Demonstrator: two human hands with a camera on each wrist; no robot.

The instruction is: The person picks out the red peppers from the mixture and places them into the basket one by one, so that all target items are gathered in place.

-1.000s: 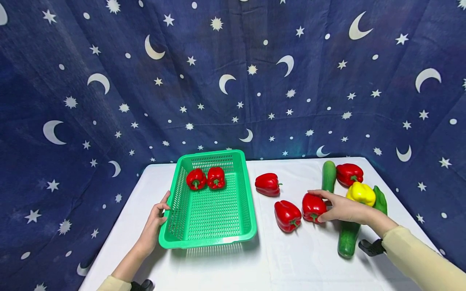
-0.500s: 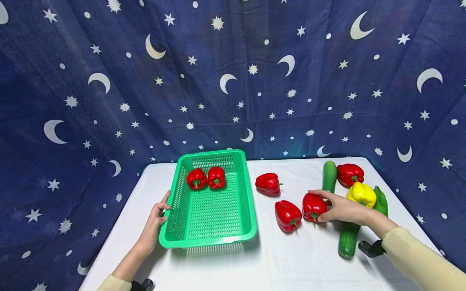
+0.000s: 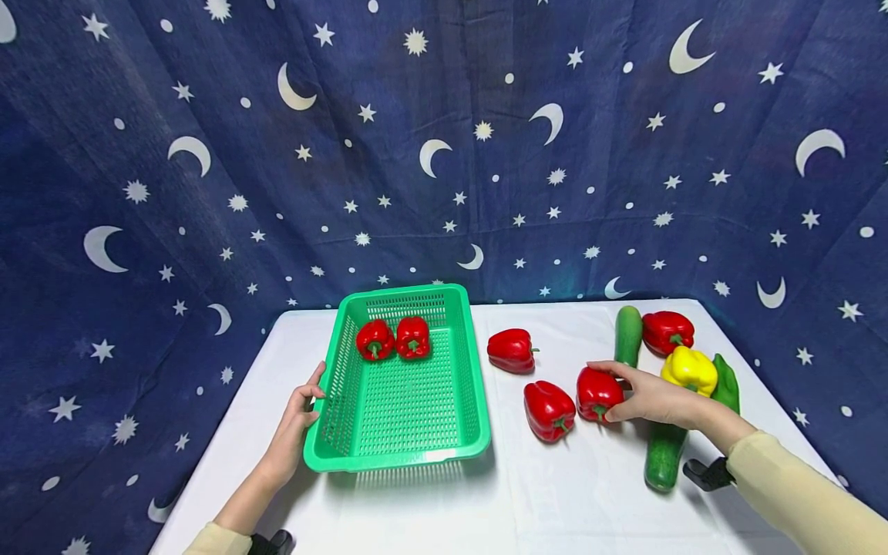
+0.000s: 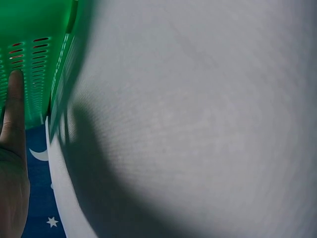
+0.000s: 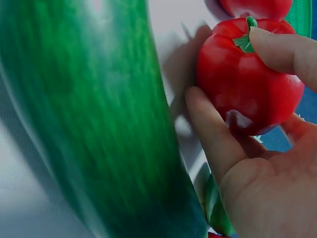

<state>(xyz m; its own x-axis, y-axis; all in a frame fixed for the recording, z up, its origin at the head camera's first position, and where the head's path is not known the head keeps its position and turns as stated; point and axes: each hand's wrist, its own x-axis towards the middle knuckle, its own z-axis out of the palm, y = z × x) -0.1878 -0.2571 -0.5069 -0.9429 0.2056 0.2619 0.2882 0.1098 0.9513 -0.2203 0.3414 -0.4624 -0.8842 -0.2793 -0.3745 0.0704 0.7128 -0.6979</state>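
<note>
My right hand (image 3: 659, 397) grips a red bell pepper (image 3: 597, 393) that sits on the white table, thumb near its green stem and fingers around the far side. The right wrist view shows the same pepper (image 5: 247, 74) between thumb and fingers. At the left, my left hand (image 3: 287, 432) rests against the side of a green plastic basket (image 3: 482, 401); in the left wrist view one straight finger (image 4: 16, 104) touches the perforated wall. Two red bell peppers (image 3: 412, 339) lie inside the basket, toward its far end.
Two more red peppers, one nearer (image 3: 548, 411) and one farther (image 3: 512, 351), lie between basket and right hand. Beyond that hand are a cucumber (image 3: 627, 335), a yellow pepper (image 3: 689, 370), a green pepper (image 3: 724, 384), another red pepper (image 3: 667, 331) and a large green cucumber-like vegetable (image 3: 664, 459), partly covered.
</note>
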